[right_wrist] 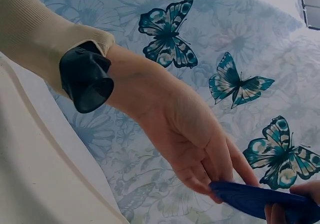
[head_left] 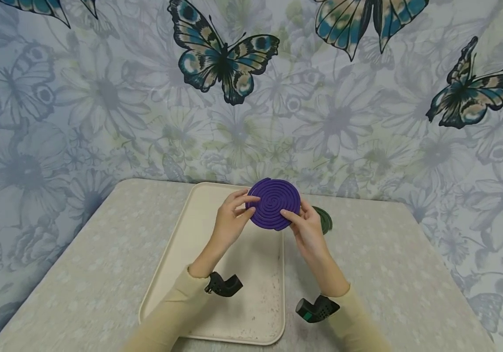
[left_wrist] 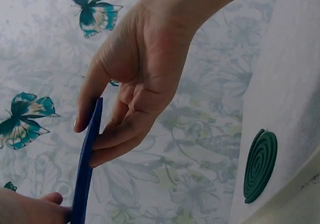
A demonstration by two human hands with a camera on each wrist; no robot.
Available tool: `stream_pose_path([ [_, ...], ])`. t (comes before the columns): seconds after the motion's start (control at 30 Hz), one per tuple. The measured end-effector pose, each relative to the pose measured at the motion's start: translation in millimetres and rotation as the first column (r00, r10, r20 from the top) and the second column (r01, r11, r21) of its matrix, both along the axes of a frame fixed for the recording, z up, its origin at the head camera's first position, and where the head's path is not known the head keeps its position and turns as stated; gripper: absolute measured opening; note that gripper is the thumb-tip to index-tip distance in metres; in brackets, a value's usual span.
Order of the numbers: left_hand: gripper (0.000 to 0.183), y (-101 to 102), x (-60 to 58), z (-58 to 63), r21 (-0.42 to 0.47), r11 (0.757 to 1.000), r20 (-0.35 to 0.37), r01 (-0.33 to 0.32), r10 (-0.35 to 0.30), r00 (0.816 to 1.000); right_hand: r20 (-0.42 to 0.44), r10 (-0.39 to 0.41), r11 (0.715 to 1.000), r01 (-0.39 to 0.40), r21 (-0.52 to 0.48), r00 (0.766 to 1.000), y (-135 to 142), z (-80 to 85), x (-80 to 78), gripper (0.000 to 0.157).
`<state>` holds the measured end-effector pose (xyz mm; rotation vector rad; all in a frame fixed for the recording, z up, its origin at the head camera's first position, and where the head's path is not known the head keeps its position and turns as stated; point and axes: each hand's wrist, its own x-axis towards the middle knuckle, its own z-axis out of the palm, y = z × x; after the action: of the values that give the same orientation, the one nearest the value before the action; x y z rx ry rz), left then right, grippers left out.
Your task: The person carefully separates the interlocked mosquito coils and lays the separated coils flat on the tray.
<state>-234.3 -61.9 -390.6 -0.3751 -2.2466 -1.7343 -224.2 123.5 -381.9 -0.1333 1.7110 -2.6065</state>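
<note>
Purple spiral coil disc point(head_left: 273, 204) is held up near center of head frame, overlapping upper right of cream tray point(head_left: 238, 313). Rim is pinched at 2 sides: left hand point(head_left: 230, 218) at left, right hand point(head_left: 309, 231) at right. Round, so no long axis; flat face turned to head camera, edge-on in left wrist view. Green spiral coil point(head_left: 325, 221) is partly covered by right hand, the nearer hand. No readable brands, labels or writing seen.

No legible text, labels or numbers
</note>
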Motion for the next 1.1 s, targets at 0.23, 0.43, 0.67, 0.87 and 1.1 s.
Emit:
stream_pose_path([
  [0.23, 0.031, 9, 4.2, -4.8, -0.188, 0.978, 0.009, 0.091, -0.091, 0.996, -0.003, 0.001, 1.000, -0.001, 0.019, 1.000, 1, 1.7, 1.3, 0.050],
  [0.43, 0.035, 16, 7.3, -5.6, -0.051, 0.992, 0.133, 0.113, -0.105, 0.986, -0.071, 0.088, 0.990, -0.079, 0.119, 0.994, 1, 1.3, 1.8, 0.046],
  [0.67, 0.038, 20, 7.9, -1.5, 0.080, 0.994, 0.198, 0.076, -0.091, 0.976, -0.157, 0.190, 0.941, -0.134, 0.311, 0.969, 1, -1.9, 0.5, 0.054],
  [0.87, 0.043, 19, 13.4, 0.0, 0.002, 0.997, 0.163, 0.076, -0.075, 0.984, -0.198, 0.196, 0.929, -0.117, 0.350, 0.960, -2, -3.2, 1.8, 0.051],
  [1.1, 0.054, 19, 14.0, -0.9, 0.077, 0.991, 0.182, 0.108, -0.121, 0.976, -0.223, 0.145, 0.930, -0.056, 0.364, 0.964, -5, -3.5, 2.9, 0.044],
])
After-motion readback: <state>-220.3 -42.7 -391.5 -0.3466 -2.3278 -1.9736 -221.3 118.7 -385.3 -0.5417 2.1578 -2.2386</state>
